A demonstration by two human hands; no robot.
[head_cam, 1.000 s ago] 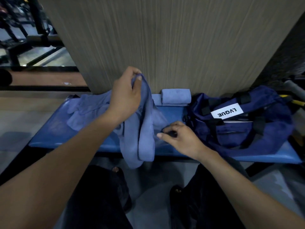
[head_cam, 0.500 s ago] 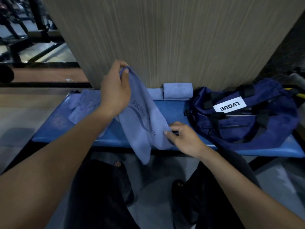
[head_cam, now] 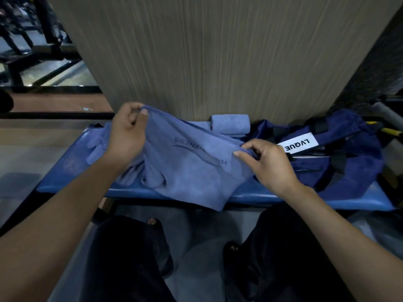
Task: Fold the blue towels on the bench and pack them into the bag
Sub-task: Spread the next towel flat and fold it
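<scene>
A blue towel (head_cam: 192,171) with dark printed lettering hangs spread between my hands over the blue bench (head_cam: 65,168). My left hand (head_cam: 127,134) pinches its upper left corner, raised above the bench. My right hand (head_cam: 268,164) pinches the right corner, lower and close to the bag. The towel's bottom droops past the bench's front edge. A folded blue towel (head_cam: 230,124) lies at the back of the bench against the wall. More crumpled blue cloth (head_cam: 98,144) lies behind my left hand. The navy duffel bag (head_cam: 349,158) with a white label sits at the bench's right end.
A wood-grain wall panel (head_cam: 218,51) rises right behind the bench. Dark gym equipment frames (head_cam: 32,51) stand at the far left. My dark-trousered legs (head_cam: 130,258) are below the bench's front edge. A yellow-and-black object (head_cam: 388,130) pokes out behind the bag.
My hands have drawn apart, spreading the towel wide. The right hand has moved right toward the bag with its corner, and the printed lettering now faces up.
</scene>
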